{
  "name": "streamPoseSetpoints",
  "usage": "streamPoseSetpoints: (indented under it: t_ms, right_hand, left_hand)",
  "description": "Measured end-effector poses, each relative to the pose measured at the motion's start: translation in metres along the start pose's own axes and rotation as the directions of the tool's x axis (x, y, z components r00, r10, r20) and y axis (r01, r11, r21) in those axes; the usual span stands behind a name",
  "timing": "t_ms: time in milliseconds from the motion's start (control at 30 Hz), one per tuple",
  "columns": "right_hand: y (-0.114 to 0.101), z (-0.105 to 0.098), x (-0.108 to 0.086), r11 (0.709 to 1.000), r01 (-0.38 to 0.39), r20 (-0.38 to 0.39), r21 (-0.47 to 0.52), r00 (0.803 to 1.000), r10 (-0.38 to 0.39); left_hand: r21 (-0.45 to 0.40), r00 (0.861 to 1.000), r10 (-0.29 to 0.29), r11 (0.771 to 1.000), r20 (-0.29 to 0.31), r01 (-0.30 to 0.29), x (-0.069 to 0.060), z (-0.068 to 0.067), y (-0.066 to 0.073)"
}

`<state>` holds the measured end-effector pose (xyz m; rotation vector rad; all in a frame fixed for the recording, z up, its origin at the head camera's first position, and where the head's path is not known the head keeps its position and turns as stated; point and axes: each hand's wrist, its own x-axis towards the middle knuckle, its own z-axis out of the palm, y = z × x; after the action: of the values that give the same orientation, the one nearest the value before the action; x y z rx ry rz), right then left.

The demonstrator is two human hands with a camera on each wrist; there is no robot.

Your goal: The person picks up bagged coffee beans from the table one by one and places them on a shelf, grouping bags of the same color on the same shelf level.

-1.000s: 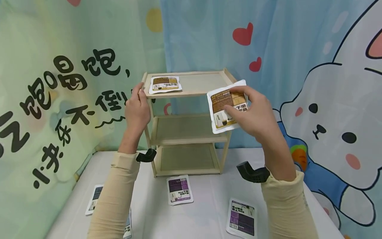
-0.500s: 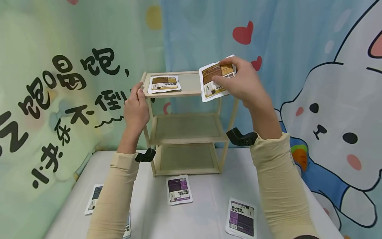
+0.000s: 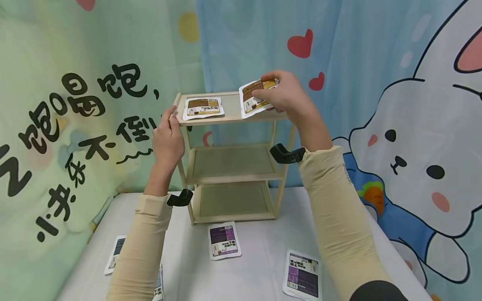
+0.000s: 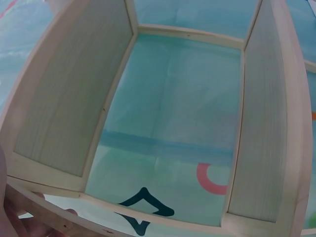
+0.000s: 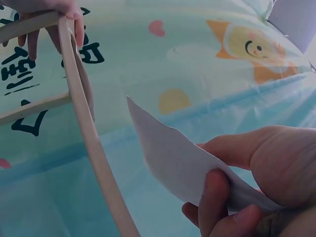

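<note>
- Blue curtain (image 3: 244, 50) behind, white table (image 3: 260, 267) below.
- My left hand (image 3: 168, 140) gripped the rack (image 3: 233, 163) at a top corner.
- My right hand (image 3: 284, 94) pinched a brown-labelled pouch (image 3: 249, 100), newly brought over the top shelf (image 3: 231, 104); setting-down judged pending.

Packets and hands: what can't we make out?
- Head: fine print on the held packet, too small, partly under the right hand.
- Head: far-left packet and bottom-edge packet, partly behind the left sleeve.
- Left wrist: most of the left hand, behind the wooden rail or cut off by edges.
</note>
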<state>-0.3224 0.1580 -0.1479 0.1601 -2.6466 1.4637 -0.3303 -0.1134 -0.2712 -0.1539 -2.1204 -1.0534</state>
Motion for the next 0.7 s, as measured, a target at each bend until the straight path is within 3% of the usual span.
streamPoseSetpoints:
  t_ms: [700]
  right_hand:
    - [0.007,0.006,0.033,0.995,-0.096,0.077,0.027,0.993,0.094]
  left_hand:
    - [0.004,1.0,-0.015,1.0,0.006,0.015,-0.001,-0.001,0.002]
